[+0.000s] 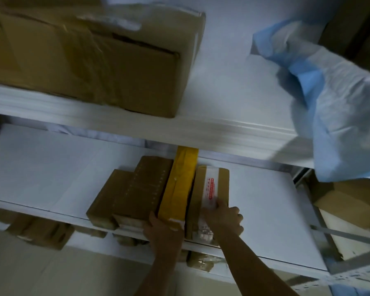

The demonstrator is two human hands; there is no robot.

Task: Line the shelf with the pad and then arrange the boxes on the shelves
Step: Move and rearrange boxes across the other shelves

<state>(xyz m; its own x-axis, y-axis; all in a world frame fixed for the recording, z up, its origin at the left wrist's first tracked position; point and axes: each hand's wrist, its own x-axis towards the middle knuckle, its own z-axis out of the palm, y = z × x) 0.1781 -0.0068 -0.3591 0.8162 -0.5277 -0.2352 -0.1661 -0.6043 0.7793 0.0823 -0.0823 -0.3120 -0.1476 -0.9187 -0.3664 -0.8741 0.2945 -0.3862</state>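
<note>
Holding two boxes on the pad [51, 167].
Gripping yellow box [179, 184] with left hand [163, 231], and taped box [221, 180] at its 3 o'clock with right hand [223, 217].

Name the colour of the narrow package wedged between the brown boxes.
The narrow package is yellow; head view.

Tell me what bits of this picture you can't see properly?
All in the head view.
Red print on the taped box: too small and blurred.
Far end of the yellow box: hidden under the upper shelf.
Part of the large cardboard box: cut off by top and left edges.
Fingers of the left hand: hidden behind the hand itself.
</note>
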